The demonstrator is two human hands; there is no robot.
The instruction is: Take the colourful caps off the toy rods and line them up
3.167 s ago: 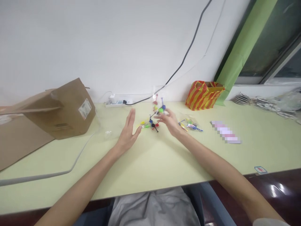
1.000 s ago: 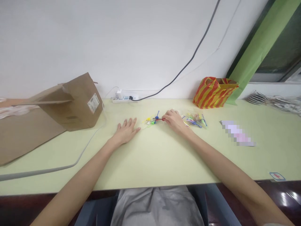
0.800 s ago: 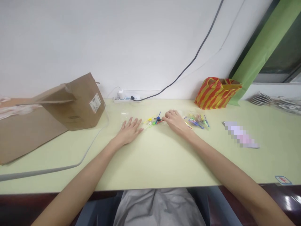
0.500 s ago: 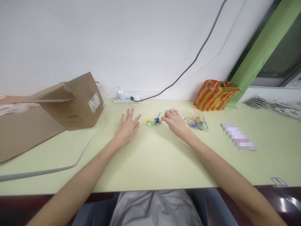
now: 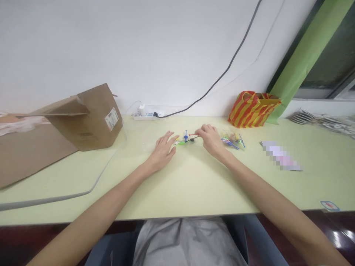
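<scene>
A small ball-and-stick model (image 5: 187, 139) with blue, black and green balls and thin coloured rods lies on the pale green table (image 5: 194, 188). My right hand (image 5: 211, 140) is curled, its fingertips pinching the end of a thin black rod on the model's right side. My left hand (image 5: 163, 152) is spread open, with nothing in it. Its fingertips reach the yellow and green pieces (image 5: 179, 142) at the model's left. Part of the model's underside is hidden by its own pieces.
A transparent bag of small coloured parts (image 5: 231, 140) lies just right of my right hand. Further out are a brown cardboard box (image 5: 93, 120), a power strip (image 5: 146, 116), a striped plastic bag (image 5: 252, 109) and a pixelated flat item (image 5: 280, 157). A grey cable (image 5: 59, 198) crosses the table's left side.
My left hand has slid right and turned toward the model. My right hand has shifted slightly right, and the model's black and red rods now show between the hands.
</scene>
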